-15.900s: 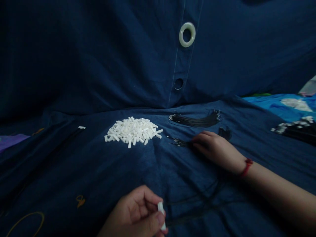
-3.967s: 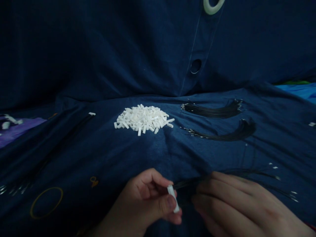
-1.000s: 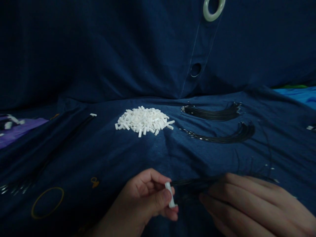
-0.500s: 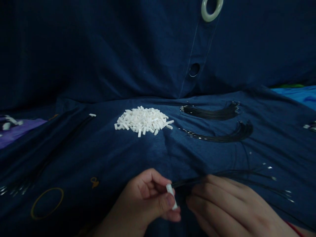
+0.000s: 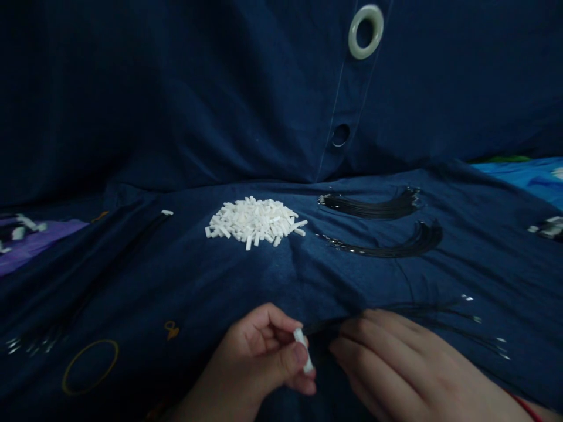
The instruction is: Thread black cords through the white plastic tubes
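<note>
One small white piece [image 5: 308,363] is pinched in the left hand [image 5: 259,363], thumb on its near face and fingers behind, its upper end tilted slightly leftward. The right hand [image 5: 396,363] lies beside it, fingers bent and close together over thin black strands [image 5: 323,325]; whether it grips any cannot be told, as its fingertips are hidden. The strands run between the hands, and some silver tips show beyond the right hand. Both hands are low over the dark blue cloth [image 5: 176,281], nearer than the heap of white pieces [image 5: 255,221] and the two black bundles [image 5: 373,206].

Handling, as judged: the left pinch is sound, the piece being small and probably easy to twist. Thumb and fingers should bear on its long faces, leaving the side toward the strands unobstructed. A strand is best handled singly, close to its tip, since a thin length would likely bend if pushed from farther back. Light pressure and straight alignment are advised; dim light makes crossed strands easy to miss.
</note>
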`<state>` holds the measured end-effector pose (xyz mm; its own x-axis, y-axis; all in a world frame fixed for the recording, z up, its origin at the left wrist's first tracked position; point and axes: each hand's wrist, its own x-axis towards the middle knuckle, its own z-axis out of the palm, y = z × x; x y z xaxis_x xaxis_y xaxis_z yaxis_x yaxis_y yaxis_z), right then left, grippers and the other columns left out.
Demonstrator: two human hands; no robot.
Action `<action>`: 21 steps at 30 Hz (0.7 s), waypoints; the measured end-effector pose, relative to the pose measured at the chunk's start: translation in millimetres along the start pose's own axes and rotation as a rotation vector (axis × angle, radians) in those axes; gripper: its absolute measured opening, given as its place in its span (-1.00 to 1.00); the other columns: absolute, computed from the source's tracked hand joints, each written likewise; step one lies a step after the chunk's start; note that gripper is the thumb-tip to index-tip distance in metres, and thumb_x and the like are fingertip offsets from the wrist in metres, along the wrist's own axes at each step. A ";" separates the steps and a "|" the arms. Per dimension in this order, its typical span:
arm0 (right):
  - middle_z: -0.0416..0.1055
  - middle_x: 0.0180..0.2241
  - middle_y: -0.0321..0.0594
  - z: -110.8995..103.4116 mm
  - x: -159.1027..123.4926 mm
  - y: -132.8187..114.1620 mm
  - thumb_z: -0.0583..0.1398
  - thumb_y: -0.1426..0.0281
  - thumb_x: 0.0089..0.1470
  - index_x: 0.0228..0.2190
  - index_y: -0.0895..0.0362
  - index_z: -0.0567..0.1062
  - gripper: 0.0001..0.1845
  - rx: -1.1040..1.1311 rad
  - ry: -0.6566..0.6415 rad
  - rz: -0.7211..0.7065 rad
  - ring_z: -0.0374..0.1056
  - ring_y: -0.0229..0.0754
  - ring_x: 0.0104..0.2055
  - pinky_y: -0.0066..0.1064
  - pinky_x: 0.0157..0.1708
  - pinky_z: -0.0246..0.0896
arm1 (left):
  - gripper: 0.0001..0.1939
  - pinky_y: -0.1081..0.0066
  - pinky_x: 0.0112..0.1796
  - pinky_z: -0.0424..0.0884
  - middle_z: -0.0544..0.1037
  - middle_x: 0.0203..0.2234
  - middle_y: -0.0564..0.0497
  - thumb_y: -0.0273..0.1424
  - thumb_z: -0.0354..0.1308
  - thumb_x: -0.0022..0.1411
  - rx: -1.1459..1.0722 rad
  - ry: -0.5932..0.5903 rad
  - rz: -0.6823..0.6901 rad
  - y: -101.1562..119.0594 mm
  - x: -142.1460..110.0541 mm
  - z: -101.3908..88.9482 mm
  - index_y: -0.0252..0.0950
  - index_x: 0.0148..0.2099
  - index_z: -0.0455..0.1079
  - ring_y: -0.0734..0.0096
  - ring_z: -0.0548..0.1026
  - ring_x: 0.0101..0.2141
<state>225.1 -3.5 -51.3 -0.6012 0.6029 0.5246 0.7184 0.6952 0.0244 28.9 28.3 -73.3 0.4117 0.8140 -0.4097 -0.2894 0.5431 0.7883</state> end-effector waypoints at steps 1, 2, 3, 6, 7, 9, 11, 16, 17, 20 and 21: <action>0.48 -0.39 -0.31 -3.1 1.2 2.1 -0.23 0.48 0.34 -0.32 0.12 0.46 -0.50 -0.034 0.003 -0.026 0.38 -0.24 -0.36 -0.38 -0.28 0.26 | -0.67 0.54 -0.53 0.46 0.53 -0.58 0.07 -0.37 0.48 -0.16 -0.003 0.005 -0.003 0.6 -0.1 1.4 -0.35 -0.39 0.42 0.49 0.50 -0.56; 0.48 -0.40 -0.30 -5.7 2.5 4.1 -0.24 0.50 0.33 -0.33 0.12 0.46 -0.49 -0.072 0.008 -0.057 0.37 -0.23 -0.37 -0.37 -0.29 0.24 | -0.66 0.54 -0.54 0.45 0.53 -0.58 0.07 -0.36 0.49 -0.18 -0.001 0.012 -0.005 1.0 -0.1 2.6 -0.35 -0.40 0.41 0.48 0.49 -0.56; 0.49 -0.40 -0.29 -7.6 3.6 5.9 -0.25 0.53 0.33 -0.32 0.12 0.46 -0.48 -0.111 0.017 -0.087 0.37 -0.22 -0.38 -0.36 -0.30 0.23 | -0.66 0.54 -0.55 0.45 0.53 -0.58 0.07 -0.36 0.49 -0.18 0.006 0.015 -0.009 1.1 -0.1 3.3 -0.35 -0.40 0.41 0.48 0.49 -0.56; 0.51 -0.33 -0.28 -9.1 5.9 8.6 -0.25 0.55 0.31 -0.27 0.15 0.45 -0.50 -0.174 0.042 -0.149 0.38 -0.20 -0.31 -0.33 -0.22 0.19 | -0.74 0.56 -0.52 0.42 0.54 -0.60 0.05 -0.39 0.42 -0.08 0.056 0.002 -0.022 1.3 -1.7 3.5 -0.36 -0.37 0.41 0.51 0.48 -0.57; 0.51 -0.30 -0.28 -8.6 6.2 8.7 -0.24 0.55 0.31 -0.26 0.16 0.45 -0.51 -0.173 0.041 -0.165 0.39 -0.20 -0.28 -0.33 -0.19 0.19 | -0.77 0.56 -0.51 0.41 0.54 -0.61 0.05 -0.41 0.39 -0.05 0.077 -0.002 -0.029 1.6 -2.6 3.1 -0.36 -0.37 0.41 0.51 0.48 -0.57; 0.52 -0.27 -0.27 -7.2 6.0 8.3 -0.26 0.55 0.31 -0.27 0.16 0.46 -0.48 -0.148 0.029 -0.190 0.39 -0.21 -0.26 -0.35 -0.15 0.19 | -0.82 0.55 -0.49 0.40 0.54 -0.62 0.05 -0.43 0.35 -0.01 0.108 -0.005 -0.042 2.6 -4.5 2.6 -0.35 -0.36 0.42 0.51 0.47 -0.57; 0.52 -0.29 -0.27 -6.4 5.0 8.1 -0.28 0.55 0.31 -0.29 0.17 0.47 -0.44 -0.113 0.012 -0.201 0.40 -0.22 -0.28 -0.36 -0.19 0.22 | -0.85 0.55 -0.50 0.40 0.53 -0.62 0.05 -0.44 0.33 0.00 0.118 0.002 -0.053 4.1 -5.6 2.9 -0.34 -0.37 0.41 0.50 0.47 -0.57; 0.51 -0.33 -0.26 -7.2 3.1 8.0 -0.31 0.52 0.32 -0.25 0.17 0.49 -0.41 -0.061 -0.053 -0.181 0.40 -0.22 -0.35 -0.37 -0.32 0.32 | -0.83 0.56 -0.49 0.39 0.53 -0.61 0.06 -0.45 0.34 -0.02 0.060 0.007 -0.057 6.1 -5.7 5.2 -0.35 -0.36 0.42 0.51 0.46 -0.56; 0.51 -0.34 -0.25 -7.3 3.4 7.6 -0.32 0.51 0.32 -0.25 0.17 0.49 -0.40 -0.048 -0.066 -0.168 0.41 -0.23 -0.36 -0.38 -0.34 0.33 | -0.82 0.56 -0.49 0.39 0.52 -0.61 0.07 -0.45 0.35 -0.03 0.044 0.014 -0.053 6.0 -5.7 5.4 -0.35 -0.36 0.42 0.51 0.46 -0.56; 0.49 -0.35 -0.25 -6.1 4.8 6.0 -0.35 0.47 0.33 -0.25 0.16 0.47 -0.37 -0.001 -0.088 -0.102 0.41 -0.26 -0.38 -0.44 -0.38 0.34 | -0.82 0.55 -0.48 0.39 0.50 -0.59 0.09 -0.44 0.35 -0.02 0.030 0.025 -0.057 6.0 -6.2 5.4 -0.34 -0.37 0.41 0.51 0.46 -0.55; 0.49 -0.35 -0.24 -5.2 5.0 5.7 -0.36 0.46 0.33 -0.24 0.16 0.46 -0.38 0.016 -0.099 -0.078 0.41 -0.27 -0.38 -0.45 -0.37 0.34 | -0.83 0.55 -0.48 0.39 0.49 -0.58 0.09 -0.45 0.35 -0.01 0.032 0.027 -0.059 6.0 -6.5 5.3 -0.34 -0.37 0.41 0.51 0.46 -0.54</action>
<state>228.0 1.5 -44.1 -0.6874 0.5817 0.4349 0.6628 0.7472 0.0482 29.1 25.3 -63.5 0.4033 0.7866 -0.4675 -0.2376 0.5834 0.7767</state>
